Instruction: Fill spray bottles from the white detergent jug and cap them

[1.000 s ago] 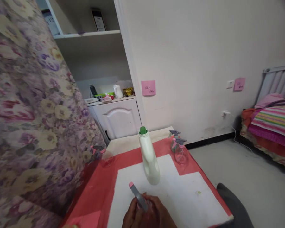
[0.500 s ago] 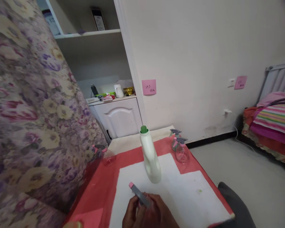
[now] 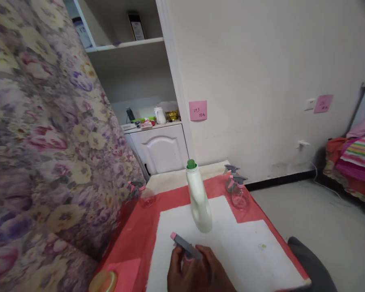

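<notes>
Close in front of me is a spray bottle [image 3: 185, 245] with a grey head and a pink nozzle tip that points up and to the left. My left hand [image 3: 178, 269] has its fingers closed around the bottle just below the head. From the other side, my right hand [image 3: 214, 269] grips it too, and the two hands hide most of its body. Beyond them a pale green jug-like bottle [image 3: 203, 217] with a grip hollow stands upright on a white sheet [image 3: 231, 251]. A green piece sits in its open neck.
Clear spray bottles stand on the red cloth [image 3: 130, 227], one spray bottle [image 3: 147, 197] at the left and two at the right, the nearer spray bottle [image 3: 240, 198] in front. A round tan object [image 3: 102, 280] lies at the lower left. A flowered curtain [image 3: 57, 162] hangs along the left side.
The whole scene has slid a little to the right as my head turned left. Both hands keep hold of the spray bottle, whose head now lies a bit flatter.
</notes>
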{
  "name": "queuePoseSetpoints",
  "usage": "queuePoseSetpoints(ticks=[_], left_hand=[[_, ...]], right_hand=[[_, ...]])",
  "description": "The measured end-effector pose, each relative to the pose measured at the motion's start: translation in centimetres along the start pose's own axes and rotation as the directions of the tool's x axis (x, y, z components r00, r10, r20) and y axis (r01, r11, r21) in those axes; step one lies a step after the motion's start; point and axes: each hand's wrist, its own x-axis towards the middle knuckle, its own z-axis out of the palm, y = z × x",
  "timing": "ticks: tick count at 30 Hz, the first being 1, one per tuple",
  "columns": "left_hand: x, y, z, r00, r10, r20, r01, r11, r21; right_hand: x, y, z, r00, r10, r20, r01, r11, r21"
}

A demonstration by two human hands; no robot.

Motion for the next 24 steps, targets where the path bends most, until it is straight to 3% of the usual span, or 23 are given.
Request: queuePoseSetpoints(ticks=[7,10,13,18,24], left_hand=[[-0.6,0.4,0.2,0.999,0.020,0.048,-0.017,0.998,-0.066],[-0.4,0.4,0.3,1.000,0.007,-0.005,-0.007,0.999,-0.042],[-0.5,0.5,0.6,0.997,0.032,-0.067,-0.036,0.997,-0.065],[-1.1,0.5,0.9,0.996,0.087,-0.021,-0.088,0.991,-0.100],[-1.1,1.1,1.5,0.989,0.052,-0.137,-0.066,0.993,-0.093]], right_hand=[[-0.2,1.2,-0.4,0.999,0.002,-0.048,-0.010,0.988,-0.155],[-0.1,2.0,-0.7,0.998,-0.008,-0.055,-0.003,0.981,-0.192],[0.0,2.3,-0.8,0.999,-0.016,-0.029,0.010,0.985,-0.171],[0.0,1.6,-0.7,0.999,-0.043,0.011,0.044,0.989,-0.141],[-0.1,1.8,-0.8,0.996,-0.089,0.021,0.090,0.993,-0.074]])
